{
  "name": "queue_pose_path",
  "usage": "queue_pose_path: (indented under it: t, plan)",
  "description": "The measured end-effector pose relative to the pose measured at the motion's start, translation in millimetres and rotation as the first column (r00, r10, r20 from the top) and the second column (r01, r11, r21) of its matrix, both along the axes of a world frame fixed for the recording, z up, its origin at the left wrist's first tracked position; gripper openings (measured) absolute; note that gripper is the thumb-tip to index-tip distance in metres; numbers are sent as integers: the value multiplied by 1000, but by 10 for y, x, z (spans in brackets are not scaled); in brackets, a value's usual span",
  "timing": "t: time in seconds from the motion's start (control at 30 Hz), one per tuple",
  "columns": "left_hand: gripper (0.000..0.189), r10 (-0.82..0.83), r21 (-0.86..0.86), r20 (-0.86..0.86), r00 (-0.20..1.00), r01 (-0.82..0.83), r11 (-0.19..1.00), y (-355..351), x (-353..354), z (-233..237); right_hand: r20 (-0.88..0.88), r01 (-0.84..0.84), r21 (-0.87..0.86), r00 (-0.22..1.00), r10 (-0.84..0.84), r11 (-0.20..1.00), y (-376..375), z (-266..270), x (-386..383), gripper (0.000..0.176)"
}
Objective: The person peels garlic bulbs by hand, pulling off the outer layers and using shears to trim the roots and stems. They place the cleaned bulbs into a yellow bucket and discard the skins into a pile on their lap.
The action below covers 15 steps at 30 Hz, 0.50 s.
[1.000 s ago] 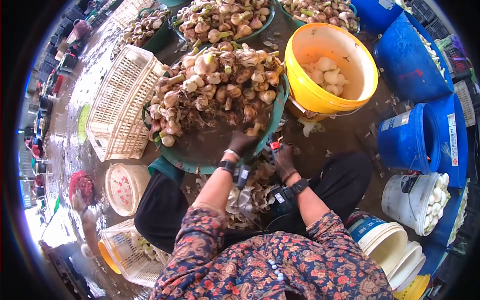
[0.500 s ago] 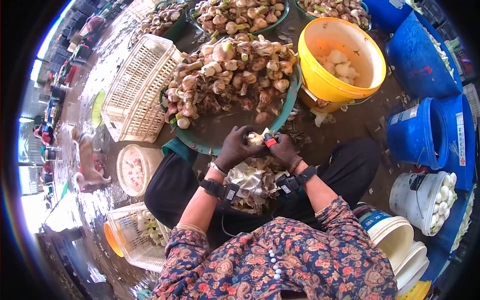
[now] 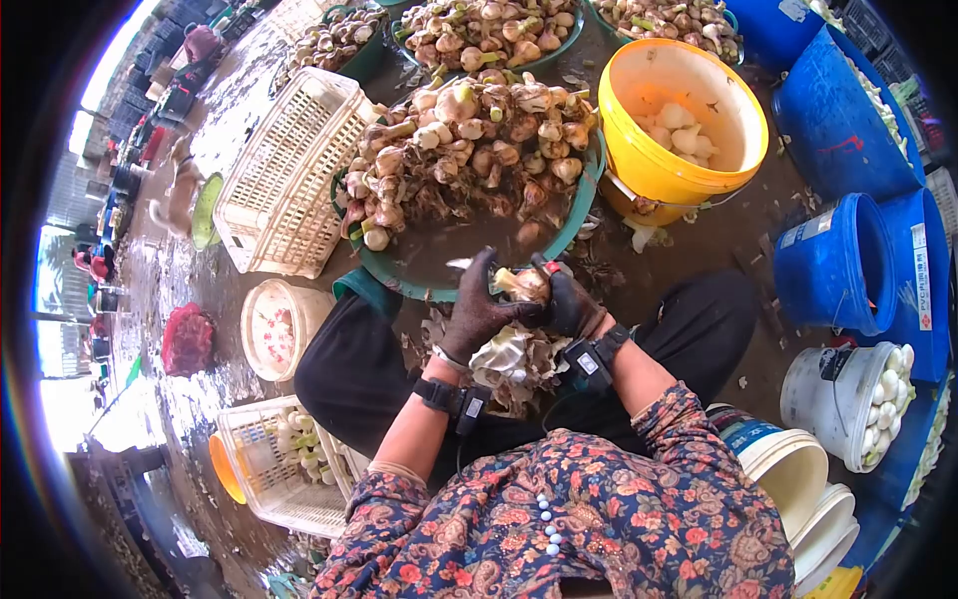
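Note:
Both hands wear dark gloves and meet over my lap. My left hand is closed round a garlic bulb from the left, and a small white piece shows by its fingertips. On the right side of the same bulb, my right hand is closed, with something red at its fingers. Whether it also holds a tool is too small to tell. Pale peelings lie just below the hands. Beyond them stands a green-rimmed basin heaped with unpeeled garlic.
A yellow bucket with peeled bulbs stands at the upper right. White crates and a white bucket are on the left. On the right are blue buckets and a white bucket of bulbs. An animal is far left.
The bulb has turned between my hands, and more of it shows. My left fingers have risen, with a white piece beside them. The animal has moved up and away at the left.

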<state>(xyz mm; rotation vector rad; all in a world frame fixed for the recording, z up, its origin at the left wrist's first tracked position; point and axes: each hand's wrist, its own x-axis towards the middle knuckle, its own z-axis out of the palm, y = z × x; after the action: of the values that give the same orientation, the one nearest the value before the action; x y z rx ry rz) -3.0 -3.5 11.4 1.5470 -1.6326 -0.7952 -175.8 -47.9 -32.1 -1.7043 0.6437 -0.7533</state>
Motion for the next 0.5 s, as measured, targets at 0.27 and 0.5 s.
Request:
queue_pose_path:
  t: [0.27,0.5]
  plan:
    - [12,-120,14,136,983,120,993,32,39,57,64,-107,123,993,99,987,54,-181,-18,46]
    - [29,2,92,-177,984,14,996,81,261,-255,258,-171,501,965,42,848,-16,438,51,41]
